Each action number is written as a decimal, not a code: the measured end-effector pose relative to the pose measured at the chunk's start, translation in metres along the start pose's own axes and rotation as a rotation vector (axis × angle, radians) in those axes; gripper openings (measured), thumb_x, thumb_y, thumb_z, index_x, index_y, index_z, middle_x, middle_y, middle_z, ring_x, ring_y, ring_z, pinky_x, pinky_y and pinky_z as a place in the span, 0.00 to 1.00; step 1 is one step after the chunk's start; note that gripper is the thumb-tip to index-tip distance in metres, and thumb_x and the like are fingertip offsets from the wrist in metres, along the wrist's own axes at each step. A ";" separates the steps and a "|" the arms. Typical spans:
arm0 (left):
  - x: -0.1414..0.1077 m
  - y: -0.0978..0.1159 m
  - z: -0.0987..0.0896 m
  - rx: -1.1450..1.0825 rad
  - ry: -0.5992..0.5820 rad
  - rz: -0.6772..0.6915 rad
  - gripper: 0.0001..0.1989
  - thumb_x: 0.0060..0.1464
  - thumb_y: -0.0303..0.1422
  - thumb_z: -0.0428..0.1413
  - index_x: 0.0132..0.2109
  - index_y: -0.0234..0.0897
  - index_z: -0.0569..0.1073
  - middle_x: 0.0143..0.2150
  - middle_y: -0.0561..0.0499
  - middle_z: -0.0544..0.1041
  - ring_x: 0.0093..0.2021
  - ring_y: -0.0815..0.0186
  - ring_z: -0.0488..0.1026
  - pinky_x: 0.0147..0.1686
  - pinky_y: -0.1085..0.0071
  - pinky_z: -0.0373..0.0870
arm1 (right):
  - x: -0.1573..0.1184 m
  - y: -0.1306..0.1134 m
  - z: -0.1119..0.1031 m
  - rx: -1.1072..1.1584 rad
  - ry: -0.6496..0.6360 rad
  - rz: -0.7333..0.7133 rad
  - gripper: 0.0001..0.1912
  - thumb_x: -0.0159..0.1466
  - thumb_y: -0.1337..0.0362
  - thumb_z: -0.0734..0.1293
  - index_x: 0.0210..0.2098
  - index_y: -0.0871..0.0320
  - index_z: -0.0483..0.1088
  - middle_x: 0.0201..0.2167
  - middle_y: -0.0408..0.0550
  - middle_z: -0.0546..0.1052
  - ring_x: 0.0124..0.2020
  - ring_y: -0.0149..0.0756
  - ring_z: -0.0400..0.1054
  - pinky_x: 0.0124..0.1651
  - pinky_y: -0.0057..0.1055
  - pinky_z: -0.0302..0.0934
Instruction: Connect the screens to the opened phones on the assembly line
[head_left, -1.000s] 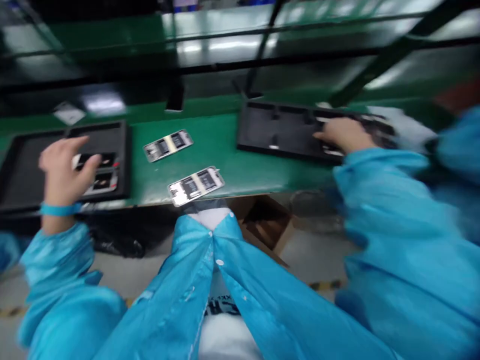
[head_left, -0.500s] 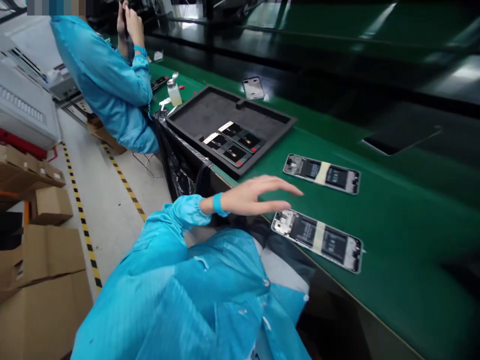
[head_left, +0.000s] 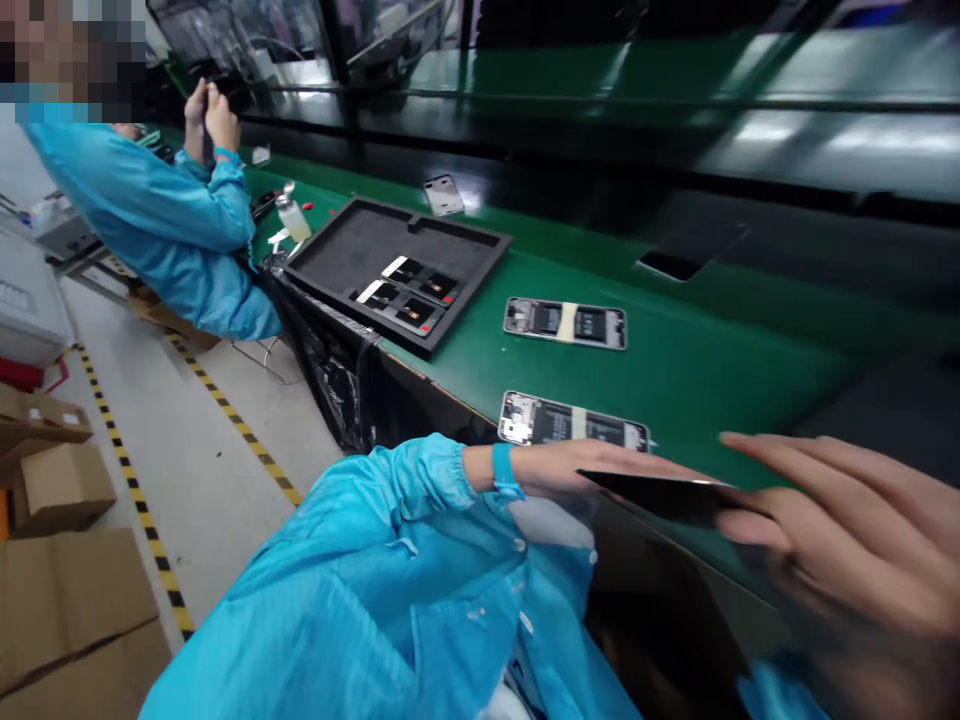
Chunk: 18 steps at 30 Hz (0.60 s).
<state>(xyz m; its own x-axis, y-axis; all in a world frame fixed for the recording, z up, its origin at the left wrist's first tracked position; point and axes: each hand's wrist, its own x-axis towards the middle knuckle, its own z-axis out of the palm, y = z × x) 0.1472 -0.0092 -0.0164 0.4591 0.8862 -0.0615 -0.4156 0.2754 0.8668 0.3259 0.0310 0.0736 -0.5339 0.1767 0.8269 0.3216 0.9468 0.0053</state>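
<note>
Swung in from the right, my right hand (head_left: 847, 530) pinches a thin black panel (head_left: 660, 497) at one end; my left hand (head_left: 570, 470) lies along its other end, grip unclear. Held this loosely past the green bench edge (head_left: 427, 385), it could slip onto the phone frame (head_left: 570, 422) just beyond

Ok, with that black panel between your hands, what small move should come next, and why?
Probably lower the black panel onto the nearer phone frame. Your right hand and left hand have it just beside that frame, which lies open on the green bench, its inside showing apart from a tape strip.
</note>
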 end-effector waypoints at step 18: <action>-0.025 0.052 0.008 -0.086 -0.162 -0.078 0.30 0.52 0.49 0.75 0.58 0.41 0.81 0.47 0.49 0.80 0.43 0.66 0.77 0.51 0.65 0.74 | 0.010 -0.024 -0.007 -0.083 0.062 -0.098 0.35 0.79 0.42 0.55 0.21 0.55 0.67 0.27 0.49 0.71 0.36 0.38 0.69 0.49 0.41 0.72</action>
<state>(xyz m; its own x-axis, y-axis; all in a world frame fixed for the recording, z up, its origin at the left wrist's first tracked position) 0.1203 -0.0204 0.0339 0.6103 0.7912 -0.0408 -0.4356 0.3781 0.8169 0.3188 0.0082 0.0855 -0.5171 0.0652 0.8534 0.3355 0.9328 0.1320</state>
